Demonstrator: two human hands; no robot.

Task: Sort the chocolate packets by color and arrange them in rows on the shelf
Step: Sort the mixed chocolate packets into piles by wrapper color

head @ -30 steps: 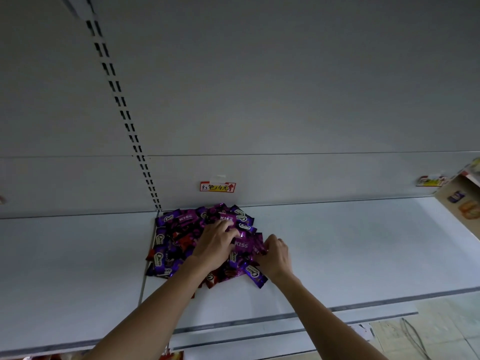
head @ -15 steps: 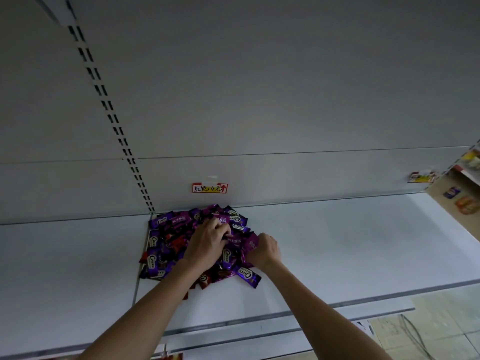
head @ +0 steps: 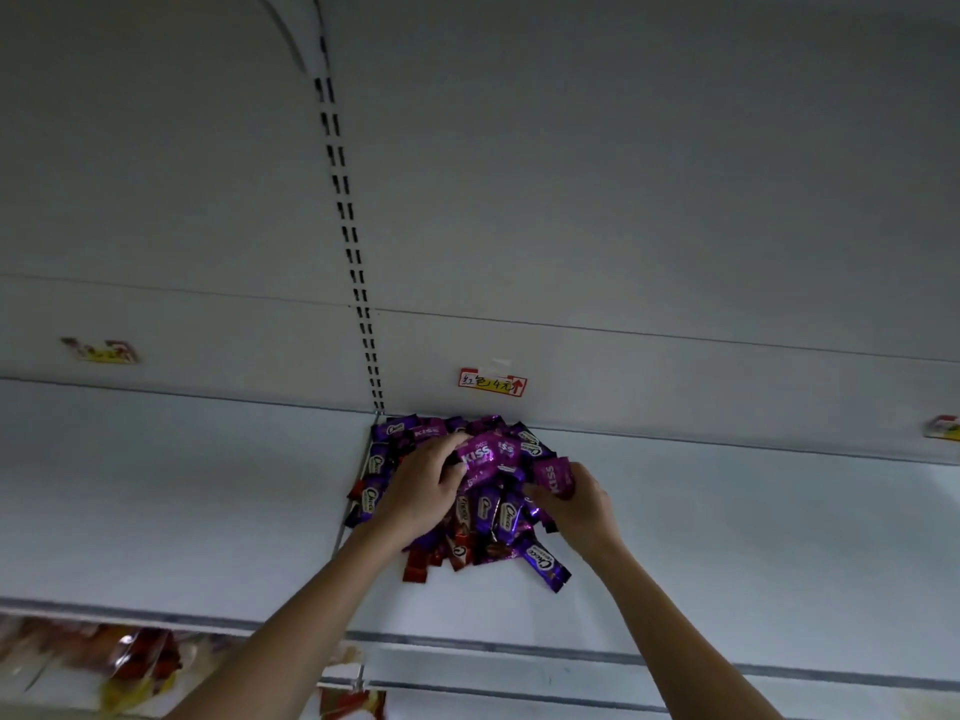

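While your left hand (head: pixel 423 493) lies over the pile of chocolate packets (head: pixel 498 519), its thumb and fingers are curled round a purple packet (head: pixel 480 456) marked KISS at the top of the heap. Your right hand (head: pixel 579 509) grips a second purple packet (head: pixel 555 478), also marked KISS, at the pile's right edge. The pile sits at the back of the white shelf (head: pixel 727 537), touching the back wall (head: pixel 623 226) just to the right of the slotted strip (head: pixel 347 220). Most packets in it are purple, and a few red packets (head: pixel 415 566) poke out along the near edge. A red and yellow price label (head: pixel 492 383) is stuck to the wall just above the pile. Both your forearms are bare.
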